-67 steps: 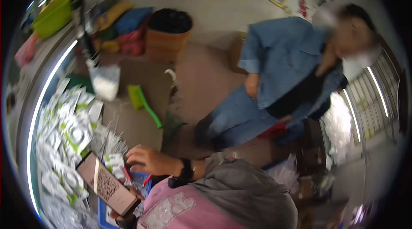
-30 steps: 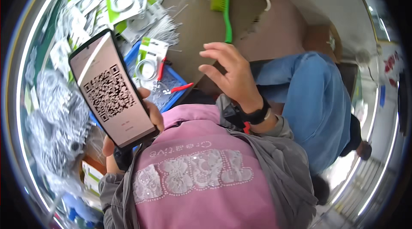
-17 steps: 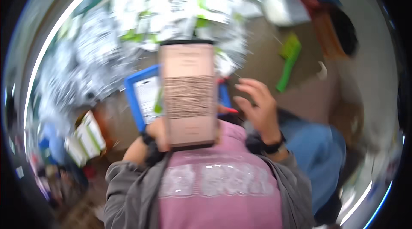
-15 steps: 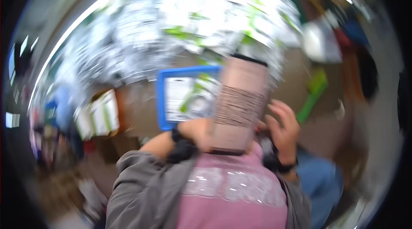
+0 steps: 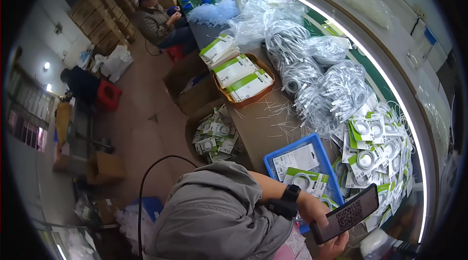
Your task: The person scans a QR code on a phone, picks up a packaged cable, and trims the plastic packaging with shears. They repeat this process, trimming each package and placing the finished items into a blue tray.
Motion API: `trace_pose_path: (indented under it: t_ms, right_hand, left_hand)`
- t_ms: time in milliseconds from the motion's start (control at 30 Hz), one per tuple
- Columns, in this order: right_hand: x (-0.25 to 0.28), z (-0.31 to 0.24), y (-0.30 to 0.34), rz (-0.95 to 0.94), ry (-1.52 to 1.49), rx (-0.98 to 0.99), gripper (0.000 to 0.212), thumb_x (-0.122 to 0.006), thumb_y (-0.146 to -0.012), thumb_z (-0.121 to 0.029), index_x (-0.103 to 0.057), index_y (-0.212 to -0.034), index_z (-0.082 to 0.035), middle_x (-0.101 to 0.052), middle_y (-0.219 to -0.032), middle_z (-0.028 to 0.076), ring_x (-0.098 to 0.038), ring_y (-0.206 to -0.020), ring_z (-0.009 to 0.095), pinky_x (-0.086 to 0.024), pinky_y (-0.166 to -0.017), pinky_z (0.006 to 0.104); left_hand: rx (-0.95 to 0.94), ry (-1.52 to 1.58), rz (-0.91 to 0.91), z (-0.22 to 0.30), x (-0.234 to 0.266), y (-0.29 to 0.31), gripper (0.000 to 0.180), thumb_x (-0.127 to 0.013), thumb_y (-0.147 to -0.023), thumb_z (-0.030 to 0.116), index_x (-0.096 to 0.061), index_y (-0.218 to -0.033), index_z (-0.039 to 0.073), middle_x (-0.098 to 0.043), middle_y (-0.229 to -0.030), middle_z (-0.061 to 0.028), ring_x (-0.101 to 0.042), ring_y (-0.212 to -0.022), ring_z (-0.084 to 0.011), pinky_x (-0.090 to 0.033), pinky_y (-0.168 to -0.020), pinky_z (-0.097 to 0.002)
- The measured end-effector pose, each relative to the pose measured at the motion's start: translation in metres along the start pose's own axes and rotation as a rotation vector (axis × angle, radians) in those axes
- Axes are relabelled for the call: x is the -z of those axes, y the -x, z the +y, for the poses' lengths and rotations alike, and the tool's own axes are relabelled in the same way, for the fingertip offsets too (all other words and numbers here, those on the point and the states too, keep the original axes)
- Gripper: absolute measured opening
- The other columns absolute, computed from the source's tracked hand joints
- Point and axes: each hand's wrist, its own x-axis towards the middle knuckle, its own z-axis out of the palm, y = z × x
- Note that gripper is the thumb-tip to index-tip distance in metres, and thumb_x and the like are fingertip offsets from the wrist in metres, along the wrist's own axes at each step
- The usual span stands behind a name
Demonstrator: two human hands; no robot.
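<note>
A smartphone (image 5: 366,202), its lit screen showing a black-and-white square code, is tilted at the lower right. My left hand (image 5: 313,208) is closed on its near left end, with a black band and a watch on that wrist. Along the phone's lower edge, my right hand (image 5: 333,247) is closed against it; some of its fingers are hidden. Just beyond the left hand lies a blue tray (image 5: 271,160) with a white printed card (image 5: 295,161) and a green-and-white packaged cable (image 5: 305,182) in it.
Packaged cables (image 5: 373,162) are heaped right of the tray, with bagged white cables (image 5: 336,89) behind. An orange-rimmed box (image 5: 265,95) holds green-and-white cards (image 5: 236,70). A carton of packs (image 5: 214,135) stands beside the table. A co-worker (image 5: 155,21) sits at the far left.
The view has swung left and sharpened, bringing the room and a co-worker into sight. The phone has shifted to the lower right; my right hand, apart from it before, is now against its edge.
</note>
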Motion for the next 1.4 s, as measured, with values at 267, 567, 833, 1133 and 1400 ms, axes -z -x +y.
trace_pose_path:
  t_ms: [267, 567, 833, 1133, 1400]
  right_hand:
    - [-0.001, -0.009, -0.009, -0.054, -0.024, 0.024, 0.029, -0.053, -0.090, -0.019, -0.062, -0.103, 0.005, -0.061, -0.103, 0.023, -0.056, -0.097, 0.038, -0.043, -0.087, 0.0429]
    - [-0.004, -0.015, 0.000, -0.029, -0.083, 0.041, 0.027, -0.056, -0.090, -0.017, -0.063, -0.103, 0.005, -0.061, -0.104, 0.022, -0.056, -0.096, 0.037, -0.043, -0.087, 0.0422]
    - [-0.006, 0.050, 0.019, -0.026, -0.212, -0.160, 0.035, -0.051, -0.093, -0.015, -0.050, -0.123, 0.002, -0.057, -0.111, 0.011, -0.059, -0.088, 0.017, -0.049, -0.074, 0.0286]
    - [-0.018, 0.037, 0.002, 0.071, -0.874, -0.345, 0.082, -0.065, -0.087, -0.031, -0.017, -0.144, 0.002, -0.043, -0.134, 0.016, -0.047, -0.118, 0.024, -0.042, -0.095, 0.0349]
    - [-0.019, 0.064, 0.038, 0.146, -0.789, -0.569, 0.079, -0.074, -0.078, -0.023, -0.029, -0.136, 0.005, -0.052, -0.120, 0.010, -0.054, -0.106, 0.016, -0.045, -0.090, 0.0308]
  left_hand:
    - [-0.088, -0.102, 0.013, 0.001, -0.003, 0.009, 0.040, -0.056, -0.081, 0.012, -0.052, -0.114, -0.009, -0.063, -0.107, -0.0195, -0.063, -0.099, -0.0262, -0.049, -0.090, -0.0383]
    - [-0.065, -0.135, 0.064, -0.005, -0.017, 0.017, 0.045, -0.060, -0.081, 0.019, -0.051, -0.117, -0.008, -0.062, -0.109, -0.0175, -0.062, -0.100, -0.0245, -0.049, -0.088, -0.0372]
    - [0.117, -0.388, 0.190, 0.012, 0.006, 0.014, 0.043, -0.065, -0.079, 0.016, -0.056, -0.117, 0.000, -0.064, -0.106, -0.0076, -0.060, -0.097, -0.0159, -0.047, -0.086, -0.0293]
    - [0.294, -0.846, 0.224, -0.011, 0.061, -0.032, 0.086, -0.077, -0.072, 0.027, -0.029, -0.139, 0.001, -0.052, -0.123, -0.0096, -0.049, -0.115, -0.0192, -0.038, -0.099, -0.0328]
    - [0.494, -1.083, 0.194, -0.067, 0.059, -0.071, 0.057, -0.072, -0.073, 0.016, -0.048, -0.123, 0.000, -0.058, -0.112, -0.0057, -0.054, -0.101, -0.0139, -0.045, -0.089, -0.0298]
